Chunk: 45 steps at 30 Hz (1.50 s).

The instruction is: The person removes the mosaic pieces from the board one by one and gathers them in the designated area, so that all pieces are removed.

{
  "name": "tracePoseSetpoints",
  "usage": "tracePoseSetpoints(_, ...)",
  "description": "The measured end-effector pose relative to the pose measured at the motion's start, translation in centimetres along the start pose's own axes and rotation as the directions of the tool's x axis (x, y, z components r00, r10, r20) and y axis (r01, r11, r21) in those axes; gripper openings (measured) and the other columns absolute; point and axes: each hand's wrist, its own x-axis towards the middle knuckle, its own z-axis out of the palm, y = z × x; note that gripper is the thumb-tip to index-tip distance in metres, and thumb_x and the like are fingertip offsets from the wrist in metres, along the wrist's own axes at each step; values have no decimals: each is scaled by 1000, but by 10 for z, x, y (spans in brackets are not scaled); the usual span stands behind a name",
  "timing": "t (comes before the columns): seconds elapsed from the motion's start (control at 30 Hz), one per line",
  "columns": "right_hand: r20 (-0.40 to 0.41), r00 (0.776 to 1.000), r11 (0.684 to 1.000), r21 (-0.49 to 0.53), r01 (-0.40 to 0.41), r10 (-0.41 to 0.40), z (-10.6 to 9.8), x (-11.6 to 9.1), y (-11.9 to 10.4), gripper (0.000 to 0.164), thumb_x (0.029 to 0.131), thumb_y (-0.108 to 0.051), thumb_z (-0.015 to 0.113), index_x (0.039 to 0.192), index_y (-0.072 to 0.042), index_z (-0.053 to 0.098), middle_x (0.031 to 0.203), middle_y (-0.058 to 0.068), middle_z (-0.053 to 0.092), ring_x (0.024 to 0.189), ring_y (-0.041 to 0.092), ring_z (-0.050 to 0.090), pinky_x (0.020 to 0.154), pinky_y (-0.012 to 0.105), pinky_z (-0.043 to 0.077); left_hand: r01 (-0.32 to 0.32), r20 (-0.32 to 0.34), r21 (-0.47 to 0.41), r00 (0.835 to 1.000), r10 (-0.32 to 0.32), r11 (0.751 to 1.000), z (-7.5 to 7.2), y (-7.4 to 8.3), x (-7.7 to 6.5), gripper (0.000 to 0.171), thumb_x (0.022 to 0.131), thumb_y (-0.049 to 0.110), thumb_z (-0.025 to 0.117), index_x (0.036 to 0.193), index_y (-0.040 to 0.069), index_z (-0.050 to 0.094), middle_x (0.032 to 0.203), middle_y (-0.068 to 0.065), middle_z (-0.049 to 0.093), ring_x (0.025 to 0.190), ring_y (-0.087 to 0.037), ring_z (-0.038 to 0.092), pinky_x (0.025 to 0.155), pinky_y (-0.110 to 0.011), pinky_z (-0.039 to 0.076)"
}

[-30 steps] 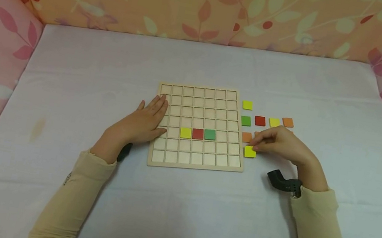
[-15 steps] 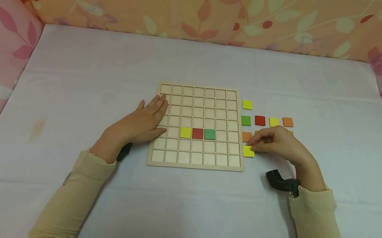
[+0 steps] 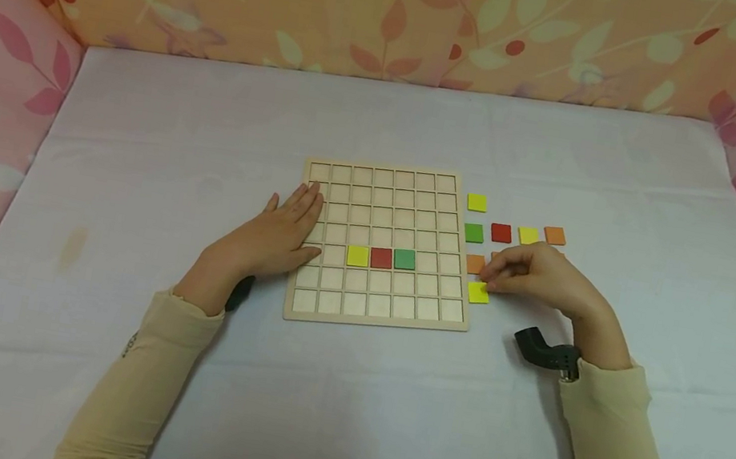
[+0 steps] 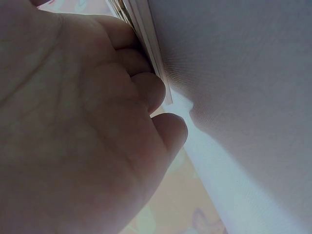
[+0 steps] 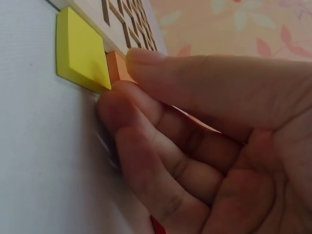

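Note:
A wooden grid board lies on the table in the head view. My left hand rests on its left edge with fingers stretched over the outer cells. Yellow, red and green tiles sit side by side in one row of cells. Right of the board, my right hand has bent fingers at the corner of another yellow tile, flat on the table. In the right wrist view, a fingertip meets that yellow tile; a gap shows beside the thumb. Whether it is pinched is unclear.
Several loose tiles lie right of the board, including yellow, green, red and orange ones. The right hand partly covers some. Patterned cloth hangs along the far table edge.
The loose yellow tile near my right fingers has slid slightly left, closer to the board. My right hand shifted slightly left, then back right. The left hand has not moved.

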Motion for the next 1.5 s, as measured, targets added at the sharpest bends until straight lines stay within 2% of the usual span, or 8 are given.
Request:
tracePoseSetpoints(0.17, -12, 1000, 1000, -4, -6, 6, -1, -2, -3, 12, 81, -12, 75, 92, -7, 74, 95, 5, 69, 95, 14, 56, 79, 20, 44, -1, -3, -1, 1000, 1, 1000, 0, -1, -1, 76, 99, 30, 46, 148, -6, 0, 155, -18, -12, 142, -30, -12, 111, -54, -2)
tracePoseSetpoints(0.53, 4, 1000, 995, 97, 15, -16, 0, 3, -8, 16, 81, -9, 74, 96, -2, 73, 97, 8, 71, 89, 14, 61, 74, 21, 49, -4, -7, -10, 1000, 4, 1000, 1, -1, -1, 76, 99, 30, 47, 148, -6, 0, 155, -17, -12, 142, -29, -13, 111, -53, -2)
tracePoseSetpoints(0.77, 29, 995, 984, 153, 87, -92, 5, 12, -16, 14, 82, -4, 71, 94, 3, 70, 92, 11, 69, 86, 14, 62, 75, 22, 50, -4, -12, -7, 1000, 4, 1000, 0, -1, -2, 76, 99, 30, 47, 147, -6, 1, 155, -18, -11, 142, -29, -12, 111, -53, -2)
tracePoseSetpoints(1.03, 60, 994, 983, 169, 75, -86, 17, 29, -34, 15, 81, -7, 73, 93, 2, 70, 89, 10, 68, 77, 17, 60, 70, 23, 49, -5, -12, -4, 1000, 5, 1000, 1, -2, -2, 76, 99, 31, 47, 147, -6, 1, 155, -18, -11, 142, -30, -12, 111, -53, -1)
tracePoseSetpoints(1.27, 97, 981, 980, 123, 156, -168, 28, 45, -47, 11, 82, -6, 73, 91, 0, 70, 86, 8, 68, 75, 22, 61, 69, 24, 48, 1, -13, -2, 1000, -1, 1000, 1, -1, -1, 76, 98, 31, 47, 148, -5, 2, 155, -17, -11, 142, -29, -12, 112, -53, -1)
tracePoseSetpoints(1.5, 135, 964, 965, 156, 209, -231, 37, 56, -59, 10, 83, -2, 70, 91, 3, 69, 86, 8, 68, 76, 27, 62, 71, 27, 50, 2, -12, 4, 1000, -2, 1000, 0, 0, -1, 76, 99, 31, 47, 148, -5, 1, 155, -17, -11, 142, -28, -12, 112, -53, -1)
